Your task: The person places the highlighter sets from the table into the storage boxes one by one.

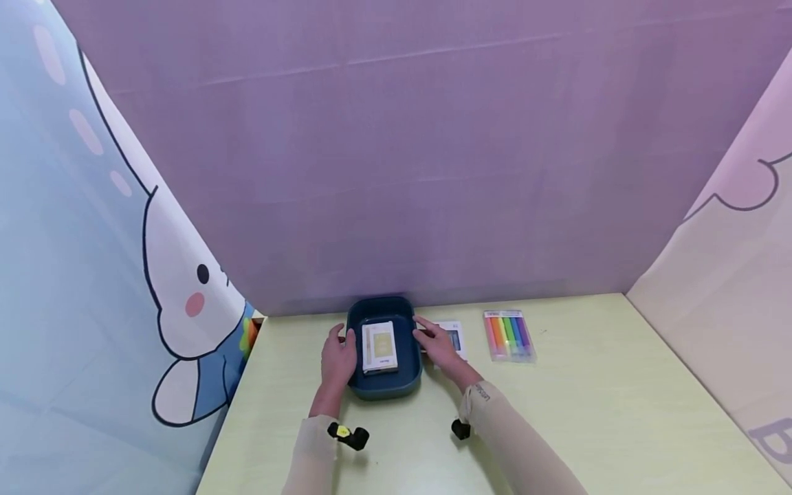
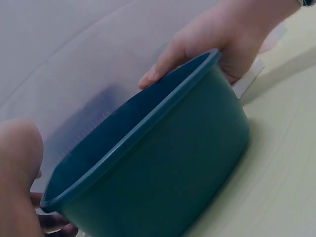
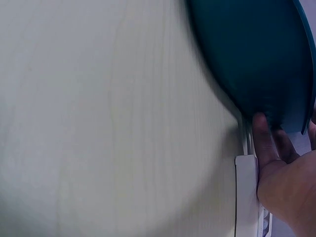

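From my remote post, I see left hand [image 1: 337,358] and right hand [image 1: 442,346], fingers gripping the teal bin [image 1: 385,394] — likely positioning it — level, even support seemingly needed next.

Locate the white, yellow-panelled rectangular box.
In the head view, slightly left of centre, the white box lies inside the dark teal plastic bin, between the left hand and right hand.

The left hand [image 1: 338,357] and right hand [image 1: 441,346] hold a dark bin [image 1: 386,394]; a white box [image 1: 379,346] lies inside. Coloured pens [image 1: 509,335] lie to the right.
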`<state>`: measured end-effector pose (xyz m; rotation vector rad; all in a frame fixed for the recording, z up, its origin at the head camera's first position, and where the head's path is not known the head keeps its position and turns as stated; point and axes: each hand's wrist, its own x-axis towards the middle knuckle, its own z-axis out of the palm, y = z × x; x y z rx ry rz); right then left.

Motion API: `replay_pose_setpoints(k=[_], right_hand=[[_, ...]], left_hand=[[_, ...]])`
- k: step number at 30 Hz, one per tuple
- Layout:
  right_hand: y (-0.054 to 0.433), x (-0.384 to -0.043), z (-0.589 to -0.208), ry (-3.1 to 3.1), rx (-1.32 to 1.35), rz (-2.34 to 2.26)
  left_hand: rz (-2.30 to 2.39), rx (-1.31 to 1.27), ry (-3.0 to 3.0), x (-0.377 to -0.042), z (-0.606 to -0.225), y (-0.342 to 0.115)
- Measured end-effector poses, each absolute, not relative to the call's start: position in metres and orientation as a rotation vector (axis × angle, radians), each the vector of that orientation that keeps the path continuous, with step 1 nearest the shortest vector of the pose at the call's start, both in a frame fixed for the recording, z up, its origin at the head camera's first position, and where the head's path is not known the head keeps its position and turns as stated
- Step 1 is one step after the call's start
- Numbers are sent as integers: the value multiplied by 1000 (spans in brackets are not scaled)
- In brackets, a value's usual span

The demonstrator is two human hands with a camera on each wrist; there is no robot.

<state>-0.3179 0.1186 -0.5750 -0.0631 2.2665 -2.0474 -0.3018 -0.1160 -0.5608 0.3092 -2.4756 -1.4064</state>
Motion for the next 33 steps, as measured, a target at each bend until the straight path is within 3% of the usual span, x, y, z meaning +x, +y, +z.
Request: replay_pose_setpoints(k=[33], right_hand=[[120, -321, -580, 2223, -69, -2071]], left_hand=[[-2257, -20, -2408, -310, -591, -169]])
